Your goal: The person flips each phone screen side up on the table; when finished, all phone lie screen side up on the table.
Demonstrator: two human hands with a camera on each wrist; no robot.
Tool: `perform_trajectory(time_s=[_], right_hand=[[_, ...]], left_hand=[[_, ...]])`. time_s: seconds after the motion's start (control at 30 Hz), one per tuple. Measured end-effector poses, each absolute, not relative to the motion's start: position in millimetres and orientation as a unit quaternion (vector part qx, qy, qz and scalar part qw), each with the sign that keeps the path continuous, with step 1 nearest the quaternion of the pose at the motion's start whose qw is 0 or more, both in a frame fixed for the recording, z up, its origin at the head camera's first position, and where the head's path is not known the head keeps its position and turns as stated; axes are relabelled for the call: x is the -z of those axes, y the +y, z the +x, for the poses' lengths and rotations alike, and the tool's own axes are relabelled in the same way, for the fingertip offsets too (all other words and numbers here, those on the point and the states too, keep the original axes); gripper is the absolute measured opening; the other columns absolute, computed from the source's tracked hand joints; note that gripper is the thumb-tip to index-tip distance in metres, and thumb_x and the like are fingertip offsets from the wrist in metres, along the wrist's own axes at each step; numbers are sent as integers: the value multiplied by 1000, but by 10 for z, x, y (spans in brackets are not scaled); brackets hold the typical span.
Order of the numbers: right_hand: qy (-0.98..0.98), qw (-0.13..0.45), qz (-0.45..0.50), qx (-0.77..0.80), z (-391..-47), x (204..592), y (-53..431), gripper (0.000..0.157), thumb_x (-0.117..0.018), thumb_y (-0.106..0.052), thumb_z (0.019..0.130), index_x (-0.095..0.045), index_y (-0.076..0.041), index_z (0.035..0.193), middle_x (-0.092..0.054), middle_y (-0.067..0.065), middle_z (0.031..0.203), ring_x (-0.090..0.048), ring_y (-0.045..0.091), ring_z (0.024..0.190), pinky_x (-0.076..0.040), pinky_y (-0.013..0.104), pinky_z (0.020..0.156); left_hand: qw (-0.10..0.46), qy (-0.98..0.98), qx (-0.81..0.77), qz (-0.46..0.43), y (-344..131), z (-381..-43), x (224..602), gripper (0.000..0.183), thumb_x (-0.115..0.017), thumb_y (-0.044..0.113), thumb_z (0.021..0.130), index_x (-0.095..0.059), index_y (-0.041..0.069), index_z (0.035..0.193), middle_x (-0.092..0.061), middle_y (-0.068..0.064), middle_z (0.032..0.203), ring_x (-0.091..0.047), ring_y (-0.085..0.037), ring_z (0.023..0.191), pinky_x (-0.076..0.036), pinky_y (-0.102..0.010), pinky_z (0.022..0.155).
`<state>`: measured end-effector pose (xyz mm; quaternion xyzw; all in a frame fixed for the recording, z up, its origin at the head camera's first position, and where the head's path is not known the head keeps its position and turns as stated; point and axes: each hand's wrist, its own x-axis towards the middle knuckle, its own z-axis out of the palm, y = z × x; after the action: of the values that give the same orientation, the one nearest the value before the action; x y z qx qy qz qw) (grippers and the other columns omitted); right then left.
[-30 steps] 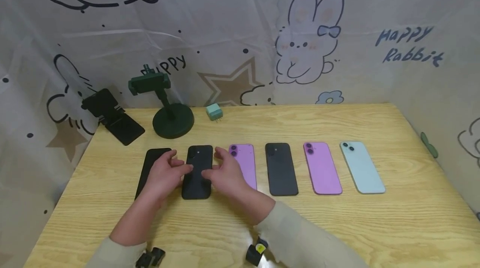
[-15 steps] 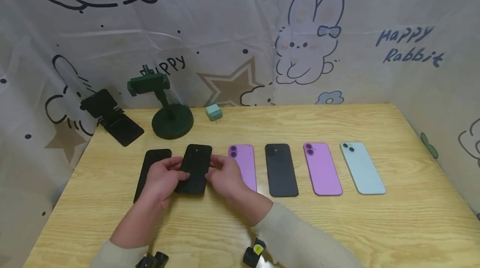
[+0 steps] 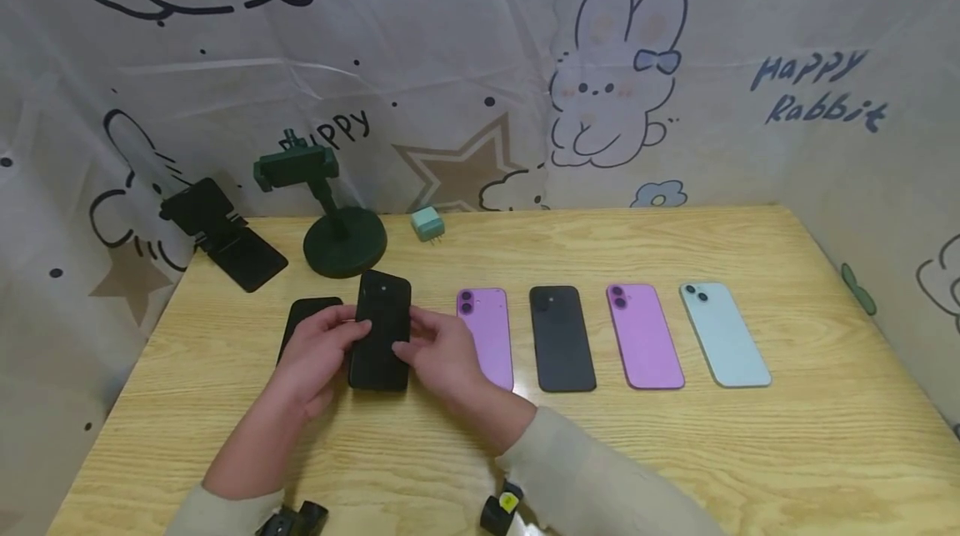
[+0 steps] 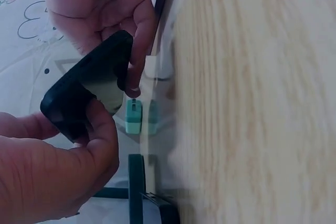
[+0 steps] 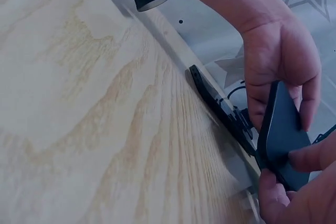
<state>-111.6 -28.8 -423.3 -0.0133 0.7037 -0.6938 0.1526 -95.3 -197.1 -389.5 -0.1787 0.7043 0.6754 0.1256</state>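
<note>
Both hands hold a black smartphone (image 3: 381,340) above the table, gripping it along its long sides. My left hand (image 3: 311,357) pinches the left edge, thumb on the upper face; my right hand (image 3: 450,357) does the same on the right edge. In the left wrist view the phone (image 4: 102,72) tilts between the hands with a reflection on its face. Partly under my left hand lies another black phone (image 3: 302,315). Just right of my right hand is a purple phone (image 3: 487,332) with two camera lenses, its lower left side covered by that hand.
Farther right along the row lie a dark grey phone (image 3: 564,340), a second purple phone (image 3: 647,338) and a pale blue phone (image 3: 726,338). Behind stand a black folding stand (image 3: 243,248), a dark green phone holder (image 3: 345,244) and a mint charger plug (image 3: 428,225). Patterned cloth (image 3: 465,44) hangs behind the table.
One second ago the black phone lay flat with the hands at its sides. The hands have gripped it, raised it off the table and shifted it slightly left, its top end tilting upward.
</note>
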Motion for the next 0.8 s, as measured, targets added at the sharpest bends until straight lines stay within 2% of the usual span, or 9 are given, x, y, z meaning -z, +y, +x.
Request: perform_trajectory(time_s=[0.1,0.27,0.43,0.53,0.67,0.8], right_hand=[[712,154,-32,684,-1108,4210,-291,61,-77,-2,87,-52,1,142,-65,13,127,-68,18,103,-54,30,84],[731,162,-51,661,-1098,4173,-288,62,-78,-18,89,-53,-6,144,-58,11,138,-66,16,105,-55,29,82],[731,165,-56,660,-1106,4154,-293,62,-74,-35,92,-53,-9,145,-57,9,138,-62,15,113,-52,30,90],[721,176,-45,669,-1108,4137,-290,63,-72,-43,92,-55,-12,144,-59,4,136,-60,14,116,-51,32,91],[685,204,-30,699,-1094,4106,-283,58,-71,-42,92,-58,-17,142,-61,1,135,-63,14,110,-54,34,86],[643,216,-33,734,-1068,4084,-289,46,-66,-36,98,-60,-18,140,-62,2,133,-66,17,105,-56,36,80]], left_hand=[[122,700,-684,-165,-1972,-949,3876,42,-60,19,101,-50,-3,136,-54,-16,126,-57,-21,102,-50,-25,82],[137,705,-684,-128,-1977,-934,3832,47,-60,23,101,-47,-3,139,-54,-18,128,-59,-20,100,-50,-26,84],[152,704,-688,-90,-2003,-931,3806,45,-53,21,105,-47,-7,140,-57,-21,125,-62,-20,97,-53,-29,83],[157,719,-674,-65,-2021,-933,3822,43,-51,20,106,-49,-6,141,-58,-19,125,-62,-22,101,-53,-32,86],[147,770,-619,-50,-2035,-933,3876,40,-54,18,105,-54,-2,139,-60,-17,121,-62,-25,102,-53,-39,89],[121,814,-564,-62,-2046,-953,3933,37,-62,22,101,-60,0,130,-62,-14,112,-61,-27,96,-53,-40,82]])
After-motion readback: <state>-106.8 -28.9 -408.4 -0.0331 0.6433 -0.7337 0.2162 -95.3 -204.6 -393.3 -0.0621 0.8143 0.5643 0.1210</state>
